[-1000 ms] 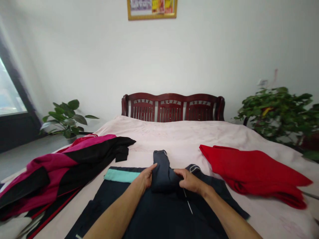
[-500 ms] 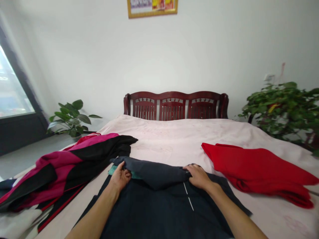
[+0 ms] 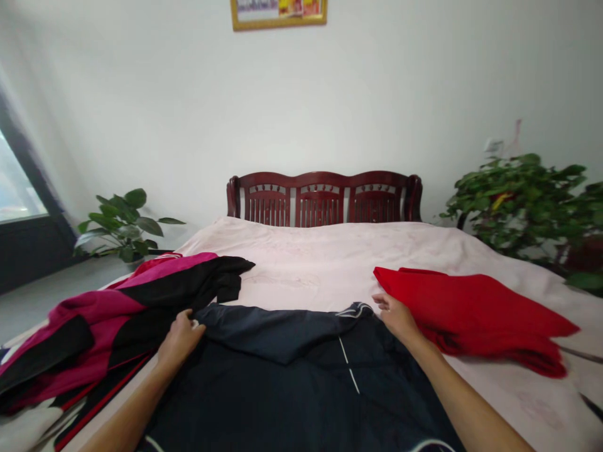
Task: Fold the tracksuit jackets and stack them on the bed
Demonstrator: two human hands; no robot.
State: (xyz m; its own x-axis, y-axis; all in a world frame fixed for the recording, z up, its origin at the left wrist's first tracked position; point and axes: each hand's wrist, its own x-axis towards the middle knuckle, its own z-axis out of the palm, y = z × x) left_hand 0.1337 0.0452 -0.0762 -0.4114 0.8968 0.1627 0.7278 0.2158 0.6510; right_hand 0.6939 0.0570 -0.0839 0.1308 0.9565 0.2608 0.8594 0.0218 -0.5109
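A dark navy jacket with thin white piping lies spread on the bed in front of me. Its far edge is folded over in a wide flap. My left hand is closed at the far left corner of the cloth, fingers curled round the edge. Just beyond the far right corner, my right hand has its fingers apart and grips nothing. It hovers between the jacket and a folded red garment. The jacket's near end runs out of view.
A pile of magenta and black clothes lies on the left of the pink bedsheet. The dark wooden headboard stands at the back. Leafy plants flank the bed: one at left, a bushier one at right.
My left hand has moved left to the jacket's corner. My right hand has let go and shifted right. The far flap lies flatter and wider, its teal inside now hidden.
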